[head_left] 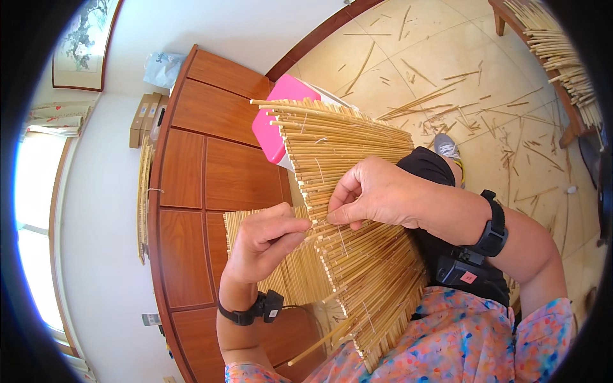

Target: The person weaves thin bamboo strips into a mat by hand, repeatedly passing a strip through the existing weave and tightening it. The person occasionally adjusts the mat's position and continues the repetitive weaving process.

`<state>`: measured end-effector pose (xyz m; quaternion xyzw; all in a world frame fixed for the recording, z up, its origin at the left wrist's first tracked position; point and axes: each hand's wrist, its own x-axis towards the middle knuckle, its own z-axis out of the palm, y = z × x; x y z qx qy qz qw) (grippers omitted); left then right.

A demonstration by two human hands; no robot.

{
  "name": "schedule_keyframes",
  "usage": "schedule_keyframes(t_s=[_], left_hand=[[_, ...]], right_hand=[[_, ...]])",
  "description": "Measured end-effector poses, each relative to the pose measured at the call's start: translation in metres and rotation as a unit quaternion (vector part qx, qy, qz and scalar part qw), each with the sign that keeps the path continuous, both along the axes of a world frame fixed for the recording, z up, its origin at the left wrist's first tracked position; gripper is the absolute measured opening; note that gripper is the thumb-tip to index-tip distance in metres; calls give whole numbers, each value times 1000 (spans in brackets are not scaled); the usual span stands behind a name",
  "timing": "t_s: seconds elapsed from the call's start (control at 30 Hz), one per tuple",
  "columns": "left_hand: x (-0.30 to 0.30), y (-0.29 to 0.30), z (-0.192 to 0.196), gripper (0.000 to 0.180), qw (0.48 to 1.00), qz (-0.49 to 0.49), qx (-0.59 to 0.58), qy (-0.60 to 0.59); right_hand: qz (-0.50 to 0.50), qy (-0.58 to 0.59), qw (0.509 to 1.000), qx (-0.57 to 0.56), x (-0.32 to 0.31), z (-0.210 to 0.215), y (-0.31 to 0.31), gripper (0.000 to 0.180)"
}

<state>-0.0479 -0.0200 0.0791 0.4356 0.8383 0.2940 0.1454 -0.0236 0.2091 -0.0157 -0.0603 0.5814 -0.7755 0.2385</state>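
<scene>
A mat of straw-coloured reed sticks (pixel 357 153), bound with thin pale thread, lies across my lap. Some stick ends jut past its left edge. My left hand (pixel 265 239) is closed at that edge, its thumb and forefinger meeting beside the stick ends. What they pinch is too small to make out. Over the mat, just inside the same edge, my right hand (pixel 377 195) is closed with the fingertips pressed down on the sticks. Its fingers hide whatever lies between them. Short loose thread ends stand up from several rows.
A pink-topped container (pixel 271 137) stands behind the mat, against a brown wooden cabinet (pixel 236 179). Another reed mat (pixel 290 274) is beyond my left hand. Broken reeds (pixel 472 118) litter the tiled floor. Bundled sticks (pixel 562 57) lie on a wooden bench at far right.
</scene>
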Motion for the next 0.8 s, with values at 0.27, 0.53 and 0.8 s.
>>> schedule_keyframes(t_s=[0.27,0.53,0.8], left_hand=[[-1,4,8,21,999,-19,-42,29],[7,2,1,14,998,15,-21,62],[11,-8,5,10,995,12,-44,87]], right_hand=[[7,16,1000,0,0,-2,4,16],[17,24,1000,1,3,4,7,17],[-40,221,965,138,4,18,20,19]])
